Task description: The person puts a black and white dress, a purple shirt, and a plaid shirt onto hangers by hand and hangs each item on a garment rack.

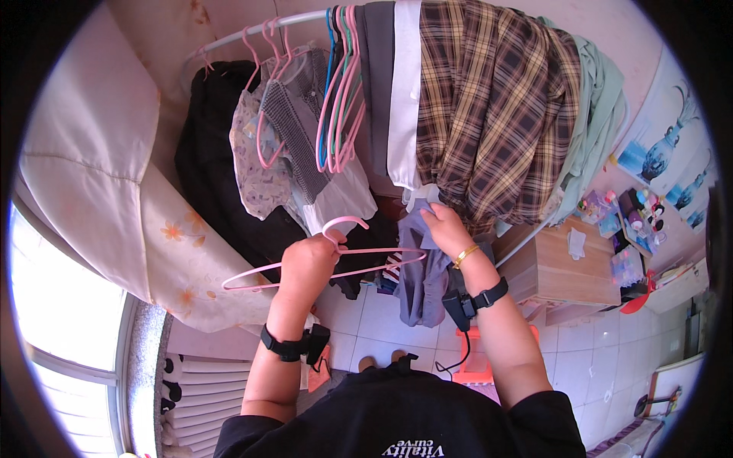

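A pink clothes hanger [366, 269] is gripped near its hook by my left hand [309, 263]. My right hand [449, 229] pinches a grey-purple garment [421, 286] by its upper edge, and the cloth hangs down below the fingers. The hanger's right end reaches the garment's side; whether it is inside the cloth I cannot tell. Above both hands runs a white clothes rail [303, 18]. Several bare pink, blue and green hangers [343, 114] hang at its middle.
A brown plaid garment [498, 114] and a pale green one [595, 97] hang to the right. Black clothing [212, 131] hangs at left beside a floral curtain [114, 189]. A wooden cabinet [572, 269] stands at right; an orange plastic stool [472, 366] is on the tiled floor [381, 320].
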